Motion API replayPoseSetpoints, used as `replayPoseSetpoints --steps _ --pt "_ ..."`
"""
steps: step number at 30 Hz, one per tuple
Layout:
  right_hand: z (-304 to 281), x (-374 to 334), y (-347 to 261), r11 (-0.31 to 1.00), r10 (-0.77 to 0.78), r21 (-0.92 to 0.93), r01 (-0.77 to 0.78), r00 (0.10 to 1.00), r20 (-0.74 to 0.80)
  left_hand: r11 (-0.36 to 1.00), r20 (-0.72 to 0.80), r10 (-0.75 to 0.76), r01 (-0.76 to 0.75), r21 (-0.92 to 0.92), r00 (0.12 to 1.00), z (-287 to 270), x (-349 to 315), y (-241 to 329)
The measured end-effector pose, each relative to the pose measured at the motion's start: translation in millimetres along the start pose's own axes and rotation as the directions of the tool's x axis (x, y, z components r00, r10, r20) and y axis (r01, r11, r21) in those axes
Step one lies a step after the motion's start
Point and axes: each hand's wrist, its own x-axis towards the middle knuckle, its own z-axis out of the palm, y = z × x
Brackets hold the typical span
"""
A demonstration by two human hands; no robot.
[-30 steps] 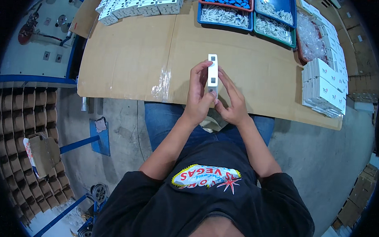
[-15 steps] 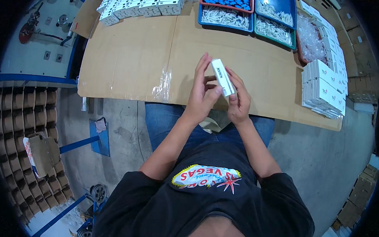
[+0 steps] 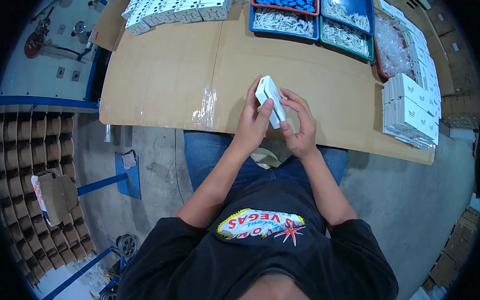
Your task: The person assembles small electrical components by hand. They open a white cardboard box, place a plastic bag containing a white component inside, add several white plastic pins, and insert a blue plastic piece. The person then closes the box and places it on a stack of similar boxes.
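A small white carton (image 3: 271, 97) is held up over the near part of the cardboard-covered table (image 3: 163, 78), tilted with its far end to the left. My left hand (image 3: 252, 118) is closed round its left side, the thumb lying across its face. At the right edge, my right hand (image 3: 301, 125) has its fingertips and thumb against the carton, near what looks like a gap or flap along that side. The carton's underside and some left fingers are hidden.
White boxes (image 3: 184, 8) stand in rows at the far left; more white cartons (image 3: 410, 111) are stacked at the right edge. Trays of white pieces (image 3: 284, 23) and blue pieces (image 3: 287, 0) stand at the back, beside clear plastic bags (image 3: 394, 47). Left of the table is a cardboard divider grid (image 3: 31, 142).
The carton has turned in my hands, so a plain white face shows instead of the printed side. My left thumb has moved onto it, and my right fingers have shifted along its right edge.
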Motion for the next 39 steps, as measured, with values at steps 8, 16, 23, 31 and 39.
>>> replayPoseSetpoints --steps 8,16,23,31,39 --pt "2 -2 4 1.000 -0.013 0.018 0.012 0.998 0.056 0.971 0.055 -0.147 0.154 -0.184 0.988 10 -3 -3" --pt "2 3 -1 0.997 -0.065 -0.045 0.068 0.995 0.071 0.951 0.042 -0.147 0.153 -0.268 0.988 27 -6 5" --pt "-3 4 12 0.982 -0.169 -0.075 0.173 0.984 0.057 0.913 0.119 -0.302 0.323 -0.251 0.946 32 -12 17" --pt "0 3 10 0.981 -0.177 -0.082 0.176 0.984 0.000 0.909 0.048 -0.317 0.317 -0.270 0.947 38 -15 4" --pt "7 0 10 0.991 -0.135 0.005 0.135 0.991 -0.003 0.906 0.007 -0.327 0.315 -0.283 0.945 35 -16 -5"
